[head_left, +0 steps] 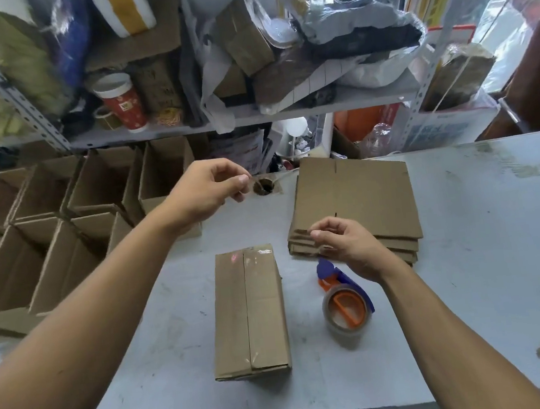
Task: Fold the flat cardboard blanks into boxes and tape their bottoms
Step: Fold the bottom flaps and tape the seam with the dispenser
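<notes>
Cardboard box [249, 311] lies taped, light and stiff. Up-left of it, left hand [206, 191] pinches something thin. Right of the box, right hand [344, 244], fingers curled, touches the blank stack [358, 194]; lift blanks by an edge.

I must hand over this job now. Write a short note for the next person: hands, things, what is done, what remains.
Left hand: raised over the table, fingers pinched; a thin strip of something may be in them, unclear.
Right hand: fingers curled at the near corner of the stack of flat blanks.
Folded box: on the table, seam taped.
Tape dispenser: beside it, free.
Done: open boxes at left.
Left: the stack.
</notes>
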